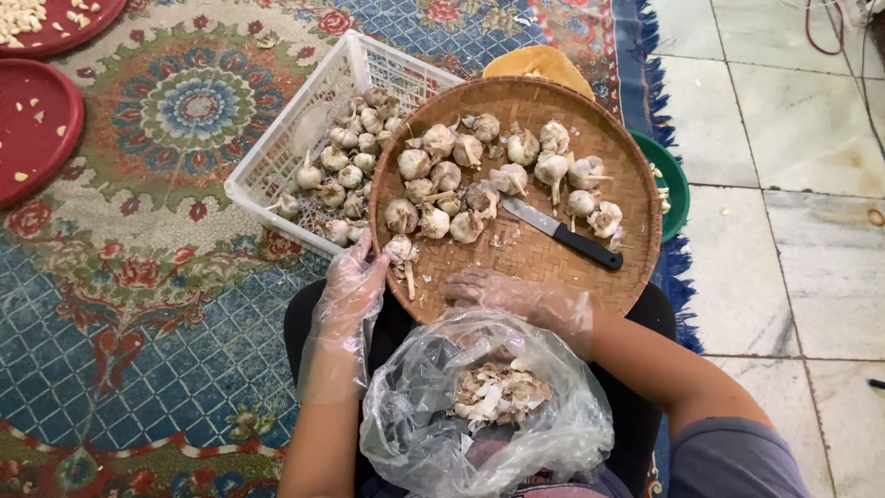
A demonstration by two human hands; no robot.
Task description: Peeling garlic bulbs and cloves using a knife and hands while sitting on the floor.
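A round woven bamboo tray (590, 267) rests on my lap, holding several garlic bulbs (479, 175) and a black-handled knife (562, 233). My left hand (350, 281), in a clear plastic glove, touches the tray's near-left rim next to a garlic bulb (401, 249). My right hand (516, 295), also gloved, lies flat on the tray's near edge with fingers apart, holding nothing. In front of me sits a clear plastic bag (433, 415) with garlic skins (498, 392) inside.
A white plastic basket (277, 161) of garlic bulbs sits left of the tray on a patterned carpet (166, 240). Two red plates (37, 120) with peeled cloves lie at top left. A green bowl (678, 180) and a yellow cloth (544, 63) peek from behind the tray. Tiled floor (784, 231) at right.
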